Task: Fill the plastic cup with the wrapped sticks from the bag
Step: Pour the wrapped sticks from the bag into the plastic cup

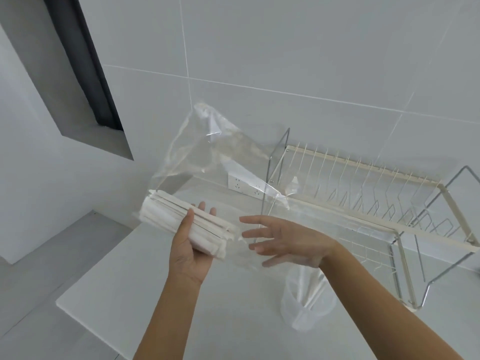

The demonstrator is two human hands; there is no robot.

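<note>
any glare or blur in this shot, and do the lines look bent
Head view: soft even light; white glare streaks on the clear bag; right hand slightly smeared; cup faint against the pale counter; wall tile seams tilt, wide-angle skew.

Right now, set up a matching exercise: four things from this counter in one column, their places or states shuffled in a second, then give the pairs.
Things:
1. wrapped sticks
2. plastic cup
3. right hand
4. dish rack

States:
A. open, fingers spread, holding nothing
B. against the tiled wall, no dishes seen in it
C. bundled inside the clear bag, gripped by the left hand
D. on the counter, a few sticks already in it

Pairs: 1-C, 2-D, 3-A, 4-B
</note>
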